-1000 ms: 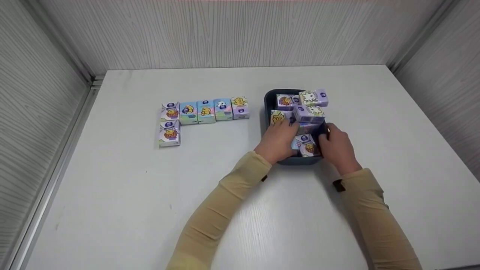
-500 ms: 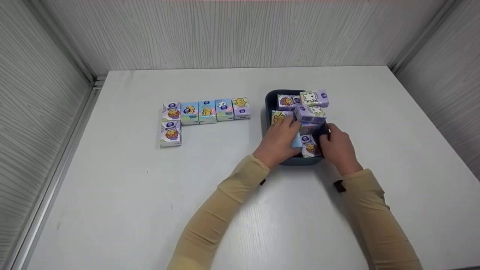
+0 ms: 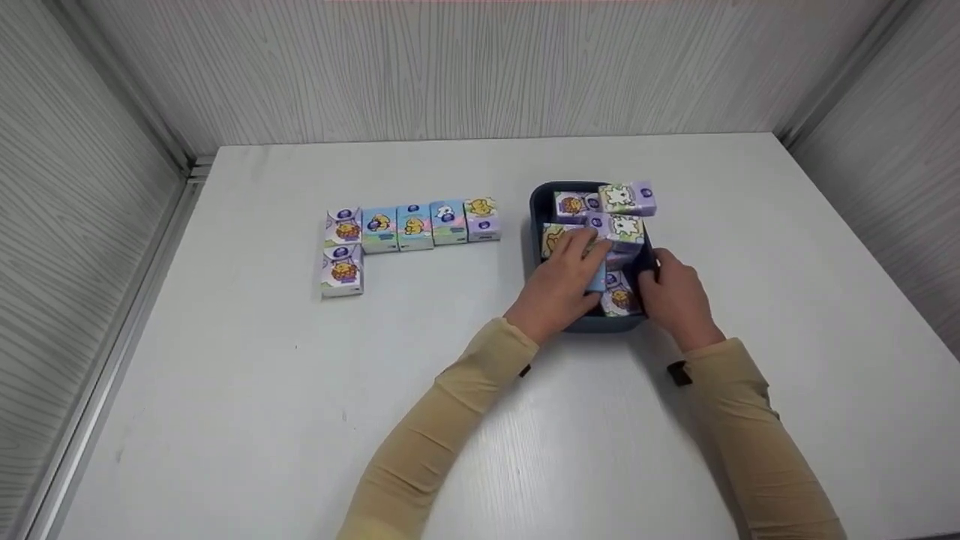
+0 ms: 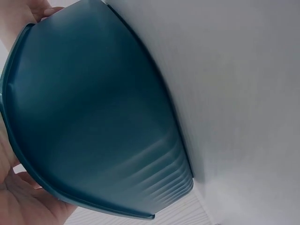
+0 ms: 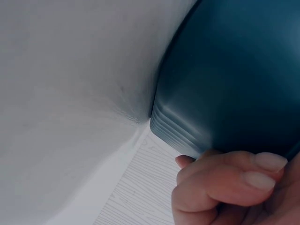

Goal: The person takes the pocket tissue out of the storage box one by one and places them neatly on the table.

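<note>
A dark teal plastic bin (image 3: 600, 324) stands on the table, filled with small cartoon-printed packs. My left hand (image 3: 559, 289) reaches into it from the front left, fingers and thumb around a light blue cartoon-printed pack (image 3: 598, 280), which the hand mostly covers. A lilac pack (image 3: 622, 231) lies just beyond those fingertips. With my right hand (image 3: 677, 296) I grip the bin's right rim. In the right wrist view, curled fingers (image 5: 225, 185) lie against the bin's outer wall (image 5: 234, 84). The left wrist view shows mostly the outer wall (image 4: 93, 103), hiding the held pack.
On the white table (image 3: 420, 360), several packs (image 3: 415, 226) lie side by side in a row left of the bin, with one more pack (image 3: 342, 270) below the row's left end. One pack (image 3: 627, 199) overhangs the bin's back right rim. Wood-grain panels (image 3: 480, 67) surround the table.
My left hand has shifted slightly within the bin, its fingers now over the light blue pack. The lilac pack beside it has turned a little. My right hand stays on the rim.
</note>
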Demonstrator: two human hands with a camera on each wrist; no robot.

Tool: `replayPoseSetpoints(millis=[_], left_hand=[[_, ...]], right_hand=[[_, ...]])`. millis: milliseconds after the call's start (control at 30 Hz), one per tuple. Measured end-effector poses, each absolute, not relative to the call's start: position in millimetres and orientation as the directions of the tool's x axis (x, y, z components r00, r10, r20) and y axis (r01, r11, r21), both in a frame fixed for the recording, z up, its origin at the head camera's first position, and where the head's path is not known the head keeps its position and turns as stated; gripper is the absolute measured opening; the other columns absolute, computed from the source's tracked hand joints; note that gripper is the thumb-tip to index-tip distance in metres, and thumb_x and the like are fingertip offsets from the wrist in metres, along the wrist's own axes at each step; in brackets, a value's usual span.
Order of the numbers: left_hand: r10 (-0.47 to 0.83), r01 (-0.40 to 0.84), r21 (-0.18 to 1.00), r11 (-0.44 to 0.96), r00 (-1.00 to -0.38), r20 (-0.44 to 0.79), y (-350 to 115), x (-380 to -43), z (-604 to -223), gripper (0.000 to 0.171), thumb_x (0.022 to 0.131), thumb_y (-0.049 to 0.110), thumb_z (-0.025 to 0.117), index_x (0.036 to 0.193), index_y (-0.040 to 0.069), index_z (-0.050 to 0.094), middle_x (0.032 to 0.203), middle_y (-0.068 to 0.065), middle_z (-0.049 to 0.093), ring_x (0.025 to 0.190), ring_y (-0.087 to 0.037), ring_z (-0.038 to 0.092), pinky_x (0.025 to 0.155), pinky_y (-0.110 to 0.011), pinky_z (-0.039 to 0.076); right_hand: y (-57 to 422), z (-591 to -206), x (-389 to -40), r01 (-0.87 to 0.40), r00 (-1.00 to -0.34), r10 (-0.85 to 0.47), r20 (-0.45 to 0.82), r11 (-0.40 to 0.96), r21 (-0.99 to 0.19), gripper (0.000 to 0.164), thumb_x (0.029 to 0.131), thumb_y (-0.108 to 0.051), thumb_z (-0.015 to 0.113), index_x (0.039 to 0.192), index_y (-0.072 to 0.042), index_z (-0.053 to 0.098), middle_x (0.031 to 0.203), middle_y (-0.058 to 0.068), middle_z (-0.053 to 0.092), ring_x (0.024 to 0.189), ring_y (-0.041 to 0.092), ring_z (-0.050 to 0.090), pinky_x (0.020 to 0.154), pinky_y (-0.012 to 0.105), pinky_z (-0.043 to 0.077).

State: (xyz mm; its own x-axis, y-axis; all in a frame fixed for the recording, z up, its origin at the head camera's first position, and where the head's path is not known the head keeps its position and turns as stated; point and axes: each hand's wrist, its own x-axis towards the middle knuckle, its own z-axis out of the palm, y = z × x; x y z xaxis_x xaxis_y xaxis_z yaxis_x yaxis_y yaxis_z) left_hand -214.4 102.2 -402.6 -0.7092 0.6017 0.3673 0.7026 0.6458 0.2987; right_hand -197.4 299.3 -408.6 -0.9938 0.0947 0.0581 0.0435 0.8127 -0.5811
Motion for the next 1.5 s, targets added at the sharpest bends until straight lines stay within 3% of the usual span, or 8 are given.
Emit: replayPoseSetpoints(millis=[300, 933, 1133, 1333, 1500], left_hand=[[0.612, 0.712, 0.162, 0.683, -0.68, 0.404, 102, -211, -398, 0.06, 0.085, 0.024, 0.073, 0.136, 0.009, 0.046, 0.14, -0.015, 0.04, 0.132, -0.026, 0.034, 0.098, -0.028, 0.043], [0.585, 0.716, 0.234, 0.657, -0.681, 0.441, 89, -202, -370, 0.06, 0.089, 0.027, 0.067, 0.142, 0.008, 0.045, 0.145, -0.015, 0.037, 0.135, -0.025, 0.031, 0.099, -0.028, 0.042], [0.569, 0.712, 0.276, 0.646, -0.69, 0.448, 79, -197, -359, 0.06, 0.09, 0.026, 0.067, 0.142, 0.008, 0.045, 0.145, -0.015, 0.038, 0.135, -0.026, 0.032, 0.104, -0.029, 0.036], [0.551, 0.688, 0.281, 0.669, -0.713, 0.434, 60, -189, -352, 0.058, 0.089, 0.025, 0.068, 0.14, 0.006, 0.047, 0.145, -0.017, 0.037, 0.136, -0.028, 0.031, 0.094, -0.03, 0.046], [0.55, 0.632, 0.29, 0.718, -0.772, 0.32, 39, -185, -353, 0.059, 0.089, 0.025, 0.067, 0.141, 0.008, 0.045, 0.147, -0.018, 0.034, 0.136, -0.028, 0.031, 0.091, -0.033, 0.049]], right_hand=[[298, -407, -197, 0.056, -0.994, 0.098, 0.04, 0.811, -0.583, 0.044, 0.097, -0.015, 0.039, 0.134, 0.007, 0.044, 0.117, 0.03, 0.058, 0.099, 0.037, 0.057, 0.086, 0.053, 0.045], [299, -406, -198, 0.07, -0.994, 0.105, 0.026, 0.81, -0.582, 0.044, 0.097, -0.016, 0.039, 0.135, 0.007, 0.043, 0.12, 0.03, 0.056, 0.101, 0.037, 0.057, 0.087, 0.053, 0.045], [298, -407, -197, 0.071, -0.994, 0.103, 0.021, 0.809, -0.584, 0.045, 0.098, -0.016, 0.039, 0.136, 0.006, 0.043, 0.12, 0.03, 0.056, 0.1, 0.037, 0.057, 0.087, 0.053, 0.045], [299, -408, -197, 0.051, -0.994, 0.097, 0.05, 0.82, -0.569, 0.045, 0.097, -0.016, 0.038, 0.135, 0.007, 0.043, 0.117, 0.03, 0.058, 0.096, 0.037, 0.058, 0.085, 0.053, 0.045], [300, -409, -197, 0.043, -0.994, 0.093, 0.06, 0.823, -0.566, 0.044, 0.096, -0.016, 0.038, 0.133, 0.007, 0.045, 0.116, 0.03, 0.058, 0.095, 0.037, 0.057, 0.084, 0.053, 0.045]])
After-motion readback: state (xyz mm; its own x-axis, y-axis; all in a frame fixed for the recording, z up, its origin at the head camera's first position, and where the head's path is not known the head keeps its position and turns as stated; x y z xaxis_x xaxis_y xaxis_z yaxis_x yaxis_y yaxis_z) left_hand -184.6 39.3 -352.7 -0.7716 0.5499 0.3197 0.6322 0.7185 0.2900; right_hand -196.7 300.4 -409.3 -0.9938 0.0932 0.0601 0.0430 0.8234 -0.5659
